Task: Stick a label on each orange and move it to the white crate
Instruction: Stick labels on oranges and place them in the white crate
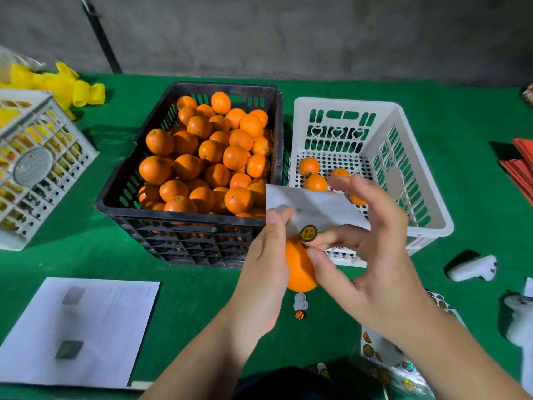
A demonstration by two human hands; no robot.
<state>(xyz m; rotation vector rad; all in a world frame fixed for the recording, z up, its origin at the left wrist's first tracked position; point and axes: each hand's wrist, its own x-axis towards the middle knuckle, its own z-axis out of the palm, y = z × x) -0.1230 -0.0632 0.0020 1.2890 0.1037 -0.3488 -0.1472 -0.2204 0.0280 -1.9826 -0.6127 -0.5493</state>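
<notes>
My left hand [266,264] grips one orange [300,269] in front of the crates and also pinches a white backing sheet [311,207] with its thumb. A round black-and-gold label [308,233] sits at the sheet's lower edge, just above the orange. My right hand [372,255] pinches at that label with thumb and forefinger. The black crate [184,226] is piled with several unlabelled oranges [207,157]. To its right, the white crate [427,215] holds several oranges [309,166] on its perforated floor.
A white paper sheet [78,330] lies at the near left. Label sheets [389,362] lie at the near right, loose stickers [300,306] under my hands. A grey crate [34,168] with yellow netting stands far left. White devices [473,268] and red sheets [522,166] lie right.
</notes>
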